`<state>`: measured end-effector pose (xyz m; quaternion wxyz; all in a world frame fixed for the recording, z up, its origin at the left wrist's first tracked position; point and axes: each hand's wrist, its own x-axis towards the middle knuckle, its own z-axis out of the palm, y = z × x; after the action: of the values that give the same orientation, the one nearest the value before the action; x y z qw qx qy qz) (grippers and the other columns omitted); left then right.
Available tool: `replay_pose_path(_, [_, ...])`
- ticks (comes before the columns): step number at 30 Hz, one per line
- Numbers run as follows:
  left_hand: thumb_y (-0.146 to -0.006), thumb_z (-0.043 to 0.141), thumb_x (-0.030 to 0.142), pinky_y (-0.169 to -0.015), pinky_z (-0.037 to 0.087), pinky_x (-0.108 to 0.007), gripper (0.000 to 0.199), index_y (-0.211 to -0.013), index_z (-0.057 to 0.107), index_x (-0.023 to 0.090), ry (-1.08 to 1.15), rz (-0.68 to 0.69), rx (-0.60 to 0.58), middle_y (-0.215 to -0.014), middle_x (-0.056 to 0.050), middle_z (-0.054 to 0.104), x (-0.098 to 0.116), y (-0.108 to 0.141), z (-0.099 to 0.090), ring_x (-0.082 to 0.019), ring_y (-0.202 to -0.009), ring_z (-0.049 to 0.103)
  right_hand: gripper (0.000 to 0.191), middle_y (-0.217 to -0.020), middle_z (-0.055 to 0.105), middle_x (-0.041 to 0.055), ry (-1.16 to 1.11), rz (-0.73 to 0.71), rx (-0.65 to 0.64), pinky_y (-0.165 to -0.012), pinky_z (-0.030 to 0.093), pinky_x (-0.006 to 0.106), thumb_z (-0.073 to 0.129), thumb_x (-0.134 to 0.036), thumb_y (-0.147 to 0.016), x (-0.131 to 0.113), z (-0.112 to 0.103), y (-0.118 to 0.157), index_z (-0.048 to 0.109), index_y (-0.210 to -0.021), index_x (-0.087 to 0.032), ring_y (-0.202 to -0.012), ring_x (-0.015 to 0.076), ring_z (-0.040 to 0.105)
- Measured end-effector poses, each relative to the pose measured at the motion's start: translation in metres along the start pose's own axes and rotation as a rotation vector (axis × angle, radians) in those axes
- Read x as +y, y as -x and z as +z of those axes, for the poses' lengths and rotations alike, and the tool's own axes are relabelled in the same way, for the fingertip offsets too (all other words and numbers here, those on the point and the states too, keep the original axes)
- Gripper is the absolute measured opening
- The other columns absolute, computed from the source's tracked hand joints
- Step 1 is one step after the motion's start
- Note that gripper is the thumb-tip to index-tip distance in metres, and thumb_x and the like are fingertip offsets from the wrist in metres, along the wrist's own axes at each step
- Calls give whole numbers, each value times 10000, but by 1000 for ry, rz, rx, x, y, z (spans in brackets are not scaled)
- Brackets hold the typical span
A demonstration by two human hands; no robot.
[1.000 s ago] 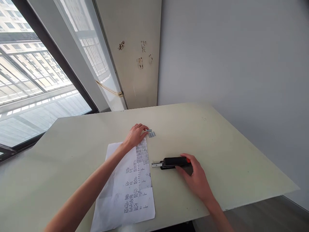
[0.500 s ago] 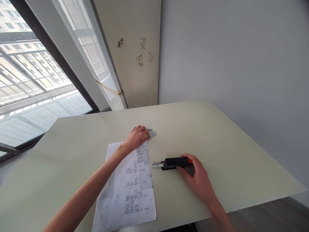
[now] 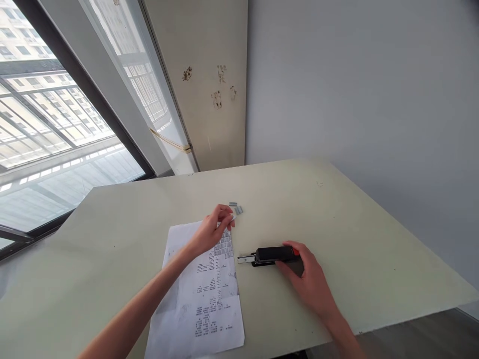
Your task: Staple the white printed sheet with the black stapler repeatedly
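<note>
My left hand [image 3: 216, 227] is closed in a pinch above the top edge of a printed paper sheet [image 3: 202, 299]. Between thumb and fingertips is a small strip of staples [image 3: 234, 217]. Just beyond the fingertips, several more staple strips [image 3: 238, 210] lie on the table. My right hand [image 3: 309, 276] grips the rear end of a black stapler [image 3: 275, 254] with a red part near its back. The stapler rests on the table to the right of the sheet, its metal staple tray [image 3: 246, 259] sticking out of the front toward the left.
The pale tabletop [image 3: 337, 234] spreads around both hands, its near edge at the lower right. A grey wall [image 3: 355, 89] stands behind and to the right. At the left are a dark-framed window [image 3: 56, 124] and a stained cream panel [image 3: 209, 124].
My left hand has lifted from the staple strips and drawn slightly toward me, with one strip now pinched in its fingers. My right hand stays on the stapler.
</note>
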<state>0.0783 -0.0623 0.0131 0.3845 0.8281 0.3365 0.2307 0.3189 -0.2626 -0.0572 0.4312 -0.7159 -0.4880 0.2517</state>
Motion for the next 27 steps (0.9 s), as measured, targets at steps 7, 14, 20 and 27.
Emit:
replay_pose_path(7, [-1079, 460, 509, -611, 436, -275, 339, -1236, 589, 238, 255, -240, -30, -830, -4, 611, 3, 37, 13, -161, -737, 565, 424, -1350, 672, 33, 6, 18, 7, -1063, 516, 539, 673, -564, -931, 0, 1, 1, 614, -1297, -357, -1259, 306, 597])
replay_pose_path(14, [-1066, 529, 421, -777, 529, -318, 256, -1209, 678, 269, 159, -229, 9, -771, 12, 702, 19, 60, 19, -192, -839, 695, 431, -1339, 681, 38, 17, 27, 15, -1058, 520, 533, 677, -578, -925, -4, -1, 1, 625, -1284, -346, -1244, 306, 611])
replay_pose_path(20, [-1070, 563, 397, -820, 553, -338, 182, -1155, 687, 295, -70, -98, 55, -915, 7, 742, 20, 74, 34, -187, -834, 697, 433, -1330, 685, 52, 31, -4, 21, -1019, 546, 516, 666, -581, -933, -4, -2, 1, 629, -1288, -334, -1230, 308, 623])
replay_pose_path(27, [-1095, 519, 356, -963, 563, -365, 196, -1146, 695, 285, -123, 73, 65, -1216, -51, 692, 24, 77, 56, -215, -1108, 676, 447, -1360, 668, 52, 14, 26, 1, -1007, 545, 522, 667, -586, -933, -6, -3, 1, 616, -1305, -344, -1263, 319, 599])
